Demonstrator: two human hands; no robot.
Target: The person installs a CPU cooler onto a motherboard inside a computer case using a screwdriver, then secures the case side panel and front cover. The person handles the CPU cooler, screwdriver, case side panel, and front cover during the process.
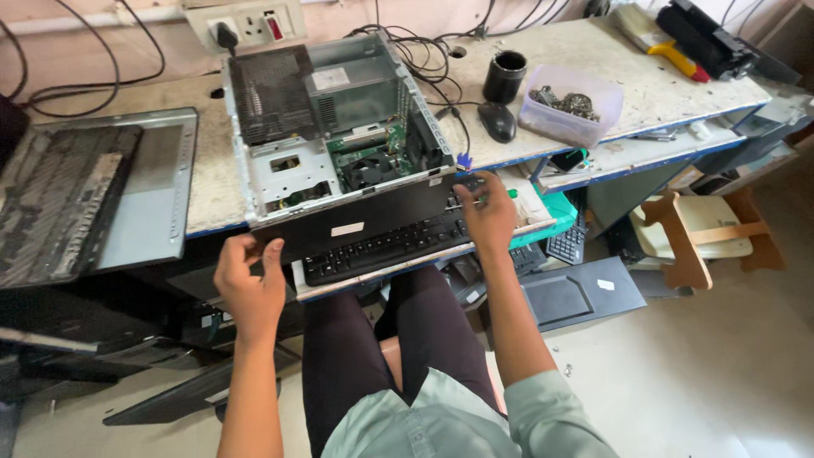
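The open grey metal computer case (339,127) lies on its side on the worn, pale tabletop (593,59), its black front panel (356,225) hanging out over the blue-trimmed front edge. The left hand (250,284) clasps the panel's lower left corner, fingers curled round the edge — a closed grip on it. The right hand (485,210) rests at the panel's right end, fingers spread and only loosely bent; I cannot tell whether it truly grasps the panel or just presses it.

Just under the panel a black keyboard (386,246) sits on a pull-out tray, so there is little room below the case front. To the left, a flat grey monitor (148,191) lies face up, near the case. To the right stand a black cylindrical cup (504,76), a black mouse (497,120) and a clear plastic tub of metal parts (570,103), well apart from the hands.

Cables trail behind the case to a wall socket (246,24) — the floor at right holds a small wooden chair (699,233).
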